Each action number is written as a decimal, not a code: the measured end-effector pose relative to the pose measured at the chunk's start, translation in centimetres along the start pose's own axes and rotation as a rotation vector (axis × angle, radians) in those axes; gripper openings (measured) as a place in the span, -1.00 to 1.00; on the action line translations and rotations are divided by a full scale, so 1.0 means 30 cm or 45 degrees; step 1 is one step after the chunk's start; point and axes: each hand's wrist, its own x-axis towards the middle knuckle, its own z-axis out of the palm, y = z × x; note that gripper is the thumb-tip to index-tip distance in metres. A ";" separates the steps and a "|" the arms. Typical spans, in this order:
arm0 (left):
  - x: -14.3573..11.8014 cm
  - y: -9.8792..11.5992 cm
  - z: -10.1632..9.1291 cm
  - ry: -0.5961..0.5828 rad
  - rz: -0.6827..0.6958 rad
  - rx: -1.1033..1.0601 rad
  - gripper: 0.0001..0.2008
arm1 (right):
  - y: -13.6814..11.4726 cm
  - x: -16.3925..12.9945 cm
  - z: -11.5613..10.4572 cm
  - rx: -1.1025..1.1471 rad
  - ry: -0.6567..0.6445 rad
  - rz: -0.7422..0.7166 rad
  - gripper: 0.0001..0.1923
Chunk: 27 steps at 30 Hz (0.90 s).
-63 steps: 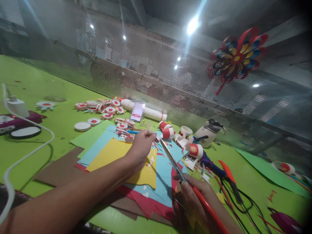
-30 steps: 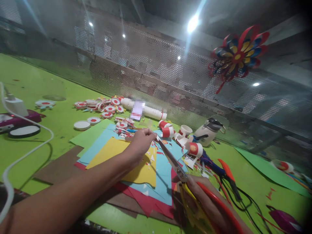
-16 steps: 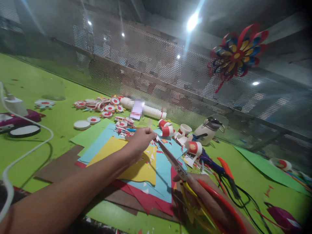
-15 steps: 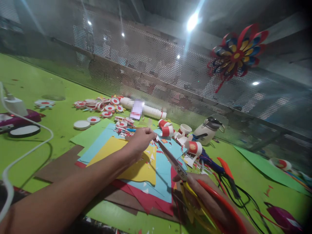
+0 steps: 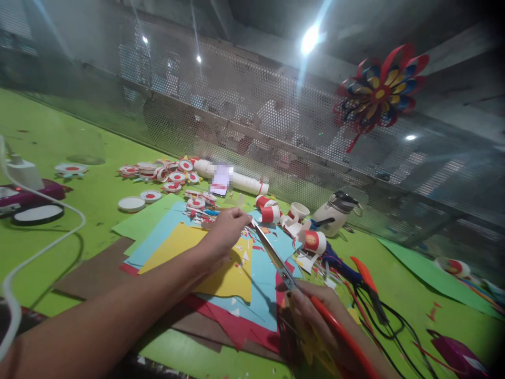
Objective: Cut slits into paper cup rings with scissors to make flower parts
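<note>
My left hand (image 5: 224, 230) reaches forward over a stack of coloured paper sheets (image 5: 221, 268) and pinches a small paper piece (image 5: 250, 224) between thumb and fingers. My right hand (image 5: 319, 316) grips red-and-yellow-handled scissors (image 5: 276, 258). Their blades point up and left, and the tips meet the small piece at my left fingertips. Tiny white and red paper scraps lie on the yellow and blue sheets under my hands.
Red-and-white paper discs (image 5: 165, 173) and a white tube (image 5: 236, 181) lie beyond the sheets. Paper cups (image 5: 311, 239), a white jug (image 5: 335, 216), orange-handled pliers (image 5: 366, 284) and black cables sit to the right. A charger and white cable (image 5: 23, 173) lie left. A perforated screen with a paper flower (image 5: 379, 95) backs the green table (image 5: 79, 131).
The scissor handles, spread half a second ago, have come together and my right hand has shifted slightly. My left hand keeps the small piece at the blade tips.
</note>
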 end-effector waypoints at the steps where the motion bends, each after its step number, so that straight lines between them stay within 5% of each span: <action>1: 0.000 -0.003 0.000 -0.001 -0.012 -0.017 -0.84 | -0.009 0.002 0.002 0.008 -0.009 0.021 -0.59; 18: -0.025 -0.006 0.028 0.104 0.017 -0.137 -0.83 | 0.070 0.027 0.029 -0.077 0.006 -0.068 -0.44; 27: -0.040 -0.002 0.034 0.142 0.019 -0.111 -0.82 | 0.046 0.017 0.033 -0.112 0.035 -0.036 -0.46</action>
